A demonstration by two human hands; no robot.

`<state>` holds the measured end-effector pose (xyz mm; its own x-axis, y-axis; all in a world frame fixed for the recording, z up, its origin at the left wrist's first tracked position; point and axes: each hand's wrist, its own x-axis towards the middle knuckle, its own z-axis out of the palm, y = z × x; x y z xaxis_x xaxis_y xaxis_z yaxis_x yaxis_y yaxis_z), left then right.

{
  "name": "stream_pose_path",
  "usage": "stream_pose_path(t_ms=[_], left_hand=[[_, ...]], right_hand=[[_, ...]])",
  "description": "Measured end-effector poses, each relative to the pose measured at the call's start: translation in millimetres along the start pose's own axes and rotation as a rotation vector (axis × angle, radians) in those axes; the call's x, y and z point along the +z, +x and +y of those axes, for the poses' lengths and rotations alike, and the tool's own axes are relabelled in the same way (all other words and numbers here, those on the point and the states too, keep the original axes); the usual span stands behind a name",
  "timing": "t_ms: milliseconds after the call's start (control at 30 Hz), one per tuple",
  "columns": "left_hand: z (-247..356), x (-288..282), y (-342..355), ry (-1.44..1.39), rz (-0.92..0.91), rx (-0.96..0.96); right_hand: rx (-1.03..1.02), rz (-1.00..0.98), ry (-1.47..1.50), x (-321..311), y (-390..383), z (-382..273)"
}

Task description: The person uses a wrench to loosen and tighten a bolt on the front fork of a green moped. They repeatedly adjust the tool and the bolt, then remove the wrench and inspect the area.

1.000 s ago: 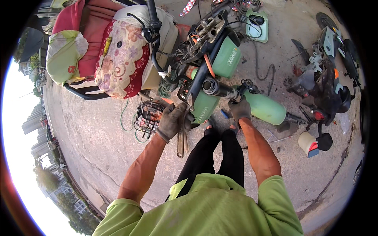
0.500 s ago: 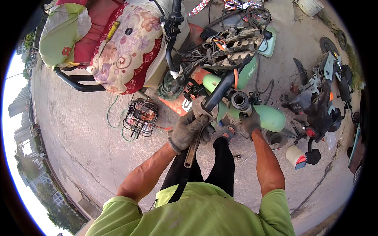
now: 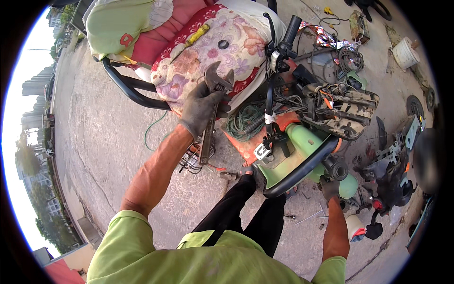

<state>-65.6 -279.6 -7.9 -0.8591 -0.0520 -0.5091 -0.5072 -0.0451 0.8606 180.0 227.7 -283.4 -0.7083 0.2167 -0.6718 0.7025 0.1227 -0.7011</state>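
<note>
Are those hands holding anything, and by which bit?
The left hand grips a wrench by its handle, just below its head. Whether the right hand holds anything is unclear.

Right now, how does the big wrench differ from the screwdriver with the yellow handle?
The wrench is gripped in the gloved left hand, while the screwdriver lies loose on the floral cloth. The wrench is dull, brownish metal; the screwdriver has a bright yellow handle. The wrench ends in a broad, hooked head, whereas the screwdriver has a thin shaft. Both are long hand tools.
</note>
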Motion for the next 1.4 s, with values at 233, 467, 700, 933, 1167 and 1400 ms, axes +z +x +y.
stream_pose_path(t_ms=[233, 467, 700, 933, 1167, 1400], left_hand=[[35.1, -94.1, 92.0, 0.256, 0.245, -0.050], [30.9, -128.9, 112.9, 0.992, 0.448, 0.173], [45.9, -105.4, 130.6, 1.175, 0.407, 0.675], [42.6, -43.1, 205.0, 1.201, 0.152, 0.515], [58.0, -26.5, 220.9, 1.429, 0.114, 0.512], [27.2, 92.4, 45.2, 0.770, -0.149, 0.488]], right_hand=[[0.054, -0.073, -0.057, -18.8, 11.0, 20.8], [-0.044, -0.052, -0.114, -12.6, 1.5, 9.6], [-0.049, -0.090, -0.178, -8.8, -7.7, -14.4], [-0.072, -0.043, -0.351, -5.8, 10.3, -12.6], [-0.118, 0.004, -0.338, -6.5, -4.5, -28.5], [-0.277, 0.058, -0.564, -15.0, -6.7, -19.2]])
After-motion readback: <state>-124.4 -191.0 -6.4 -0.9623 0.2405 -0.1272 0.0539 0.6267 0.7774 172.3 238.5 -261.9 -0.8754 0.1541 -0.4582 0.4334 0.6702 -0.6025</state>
